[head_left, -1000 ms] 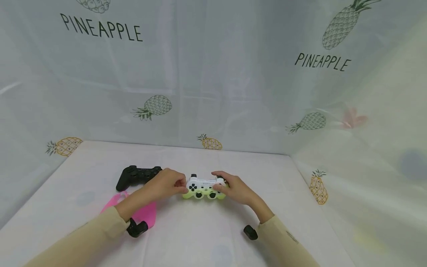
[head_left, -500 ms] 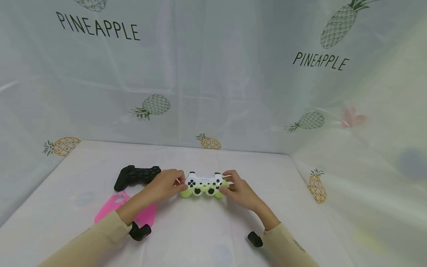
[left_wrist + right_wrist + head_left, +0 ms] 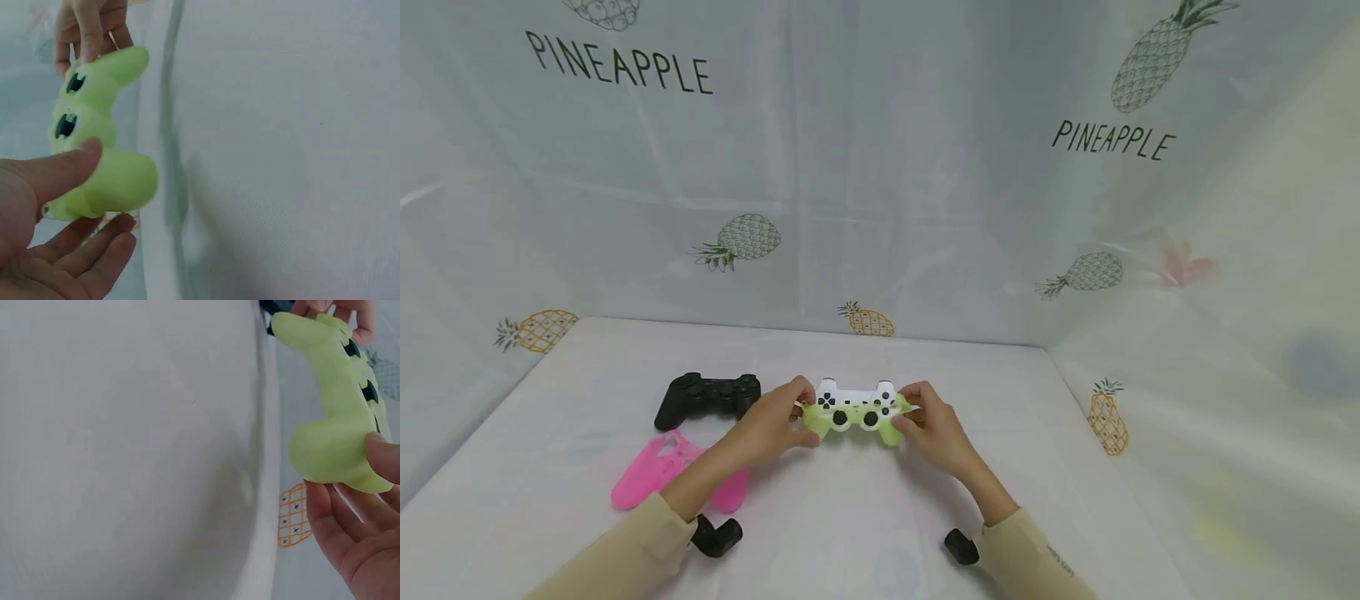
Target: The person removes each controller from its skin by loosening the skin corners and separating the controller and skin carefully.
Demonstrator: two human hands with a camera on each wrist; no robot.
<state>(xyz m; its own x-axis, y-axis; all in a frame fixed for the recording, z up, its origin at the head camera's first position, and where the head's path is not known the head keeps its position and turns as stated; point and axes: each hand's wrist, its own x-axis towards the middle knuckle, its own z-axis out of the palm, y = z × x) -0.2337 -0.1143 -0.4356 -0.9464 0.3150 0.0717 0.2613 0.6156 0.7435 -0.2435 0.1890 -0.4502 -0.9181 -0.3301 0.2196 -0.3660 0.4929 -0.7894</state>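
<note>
Shifted slightly upward in the head view since half a second ago is the white controller (image 3: 855, 396), and its green cover (image 3: 854, 413) is now stretched outward at the left end too — in the earlier frame, a pulled edge is seen only on the right. Both are held over the table (image 3: 857, 533), between the two hands. By the left hand (image 3: 771, 423) the cover's left end is gripped; in the left wrist view the left thumb (image 3: 65, 172) is laid over it, with the other fingers curved beneath. By the right hand (image 3: 934, 425) the right end is pinched, the right thumb (image 3: 386, 459) pressed on it and the fingers placed below. The handles are wrapped in green, while the controller's top is bare. On the person's left, a black controller (image 3: 706, 397) is laid flat — and, nearer, a pink cover (image 3: 643, 477), partly hidden by the left forearm (image 3: 706, 472). Behind, a pineapple-printed cloth (image 3: 880, 167) is hung.
</note>
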